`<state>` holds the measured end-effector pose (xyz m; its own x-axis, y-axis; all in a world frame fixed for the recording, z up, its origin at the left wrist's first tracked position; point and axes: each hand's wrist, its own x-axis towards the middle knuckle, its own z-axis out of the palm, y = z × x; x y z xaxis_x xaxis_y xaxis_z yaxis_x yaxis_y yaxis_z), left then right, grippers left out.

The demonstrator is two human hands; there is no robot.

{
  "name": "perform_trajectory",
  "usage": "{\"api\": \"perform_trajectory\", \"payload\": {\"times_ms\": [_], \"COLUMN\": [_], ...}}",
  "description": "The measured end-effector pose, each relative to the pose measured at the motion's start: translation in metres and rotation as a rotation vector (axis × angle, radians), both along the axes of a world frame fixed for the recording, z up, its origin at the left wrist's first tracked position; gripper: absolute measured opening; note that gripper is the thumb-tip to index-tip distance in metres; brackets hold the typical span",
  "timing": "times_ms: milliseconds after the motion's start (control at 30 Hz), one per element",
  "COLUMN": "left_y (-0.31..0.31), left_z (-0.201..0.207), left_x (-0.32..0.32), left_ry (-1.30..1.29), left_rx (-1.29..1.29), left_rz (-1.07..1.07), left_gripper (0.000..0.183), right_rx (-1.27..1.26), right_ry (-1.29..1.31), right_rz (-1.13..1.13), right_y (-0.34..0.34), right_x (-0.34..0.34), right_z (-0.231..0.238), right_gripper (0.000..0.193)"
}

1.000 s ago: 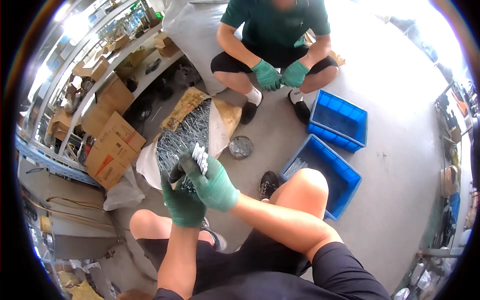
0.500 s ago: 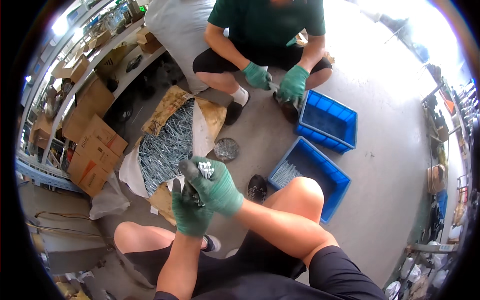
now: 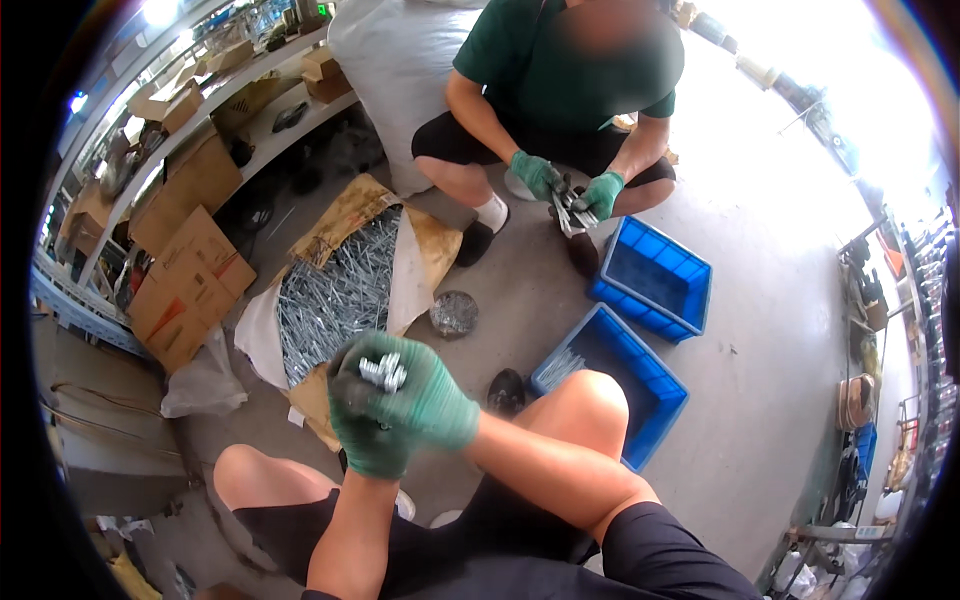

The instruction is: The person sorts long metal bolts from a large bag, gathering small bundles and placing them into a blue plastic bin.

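Both my hands wear green gloves with dark, soiled fingers and are held together above my lap. My right hand (image 3: 430, 400) is closed round a bundle of thin silver metal rods (image 3: 384, 372), whose ends stick out above the fingers. Pressed against it from below and left, my left hand (image 3: 368, 445) is closed too; small bits of metal show between its fingers. Whether the rods are nails or bolts I cannot tell. Beyond my hands lies an opened sack (image 3: 430, 245) with a heap of similar rods (image 3: 335, 290) in it.
Two blue crates (image 3: 655, 400) (image 3: 705, 300) stand at the right; the nearer one holds rods (image 3: 562, 370). A round container of small metal pieces (image 3: 454, 314) sits beside the sack. Opposite, a co-worker (image 3: 565, 90) in green gloves holds rods. Shelving (image 3: 270, 150) and cardboard (image 3: 190, 280) line the left.
My hands have moved slightly down and left, and my left fingers now close in against the right hand. The co-worker's hands have shifted, with fanned-out rods now showing in them.
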<state>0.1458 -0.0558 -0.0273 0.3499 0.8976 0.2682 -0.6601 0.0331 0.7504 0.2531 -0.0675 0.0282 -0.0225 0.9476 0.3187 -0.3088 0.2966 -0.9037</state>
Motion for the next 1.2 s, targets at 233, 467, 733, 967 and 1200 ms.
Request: {"api": "perform_trajectory", "payload": {"times_ms": [233, 467, 733, 967, 1200], "left_y": [-0.013, -0.001, 0.023, 0.024, 0.032], "left_z": [0.006, 0.015, -0.029, -0.016, 0.007], "left_x": [-0.005, -0.007, -0.001, -0.004, -0.023], "left_ry": [-0.283, -0.370, -0.890, -0.674, -0.580], "left_rx": [-0.527, -0.670, -0.868, -0.677, -0.651], "left_rz": [-0.161, -0.225, -0.493, -0.333, -0.347], "left_gripper": [0.059, 0.071, 0.038, 0.029, 0.056], "right_rx": [-0.227, -0.267, -0.298, -0.185, -0.311], "right_ry": [0.443, 0.374, 0.198, -0.009, 0.319], "right_rz": [-0.044, -0.084, -0.038, -0.168, 0.084], "right_y": [0.010, 0.011, 0.008, 0.019, 0.029], "right_x": [0.016, 0.004, -0.004, -0.020, -0.014], "right_z": [0.008, 0.005, 0.003, -0.011, 0.013], "right_gripper": [0.020, 0.041, 0.036, 0.040, 0.024]}}
